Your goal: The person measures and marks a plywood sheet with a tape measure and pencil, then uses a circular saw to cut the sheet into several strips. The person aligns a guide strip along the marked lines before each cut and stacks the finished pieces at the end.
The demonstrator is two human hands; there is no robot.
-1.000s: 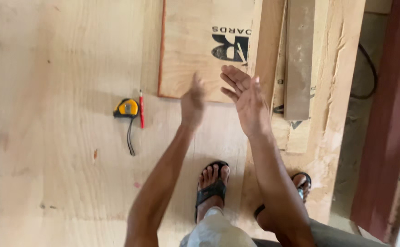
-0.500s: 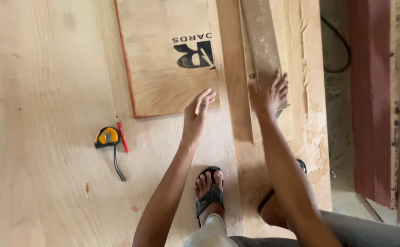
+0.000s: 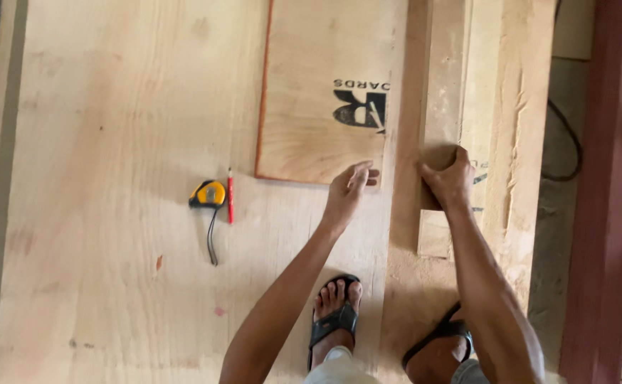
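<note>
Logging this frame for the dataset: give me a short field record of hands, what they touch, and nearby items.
view: head camera, looking down at plywood sheets on the floor
left hand: open, fingertips at the lower right corner of the small plywood panel
right hand: closed over the end of a narrow wood strip
large plywood sheet: lies under the panel and the tools
tape measure: yellow, left of the left hand
pencil: red, right beside the tape measure
feet: in black sandals

Single head view, steeply down, close over plywood sheet (image 3: 112, 213).
</note>
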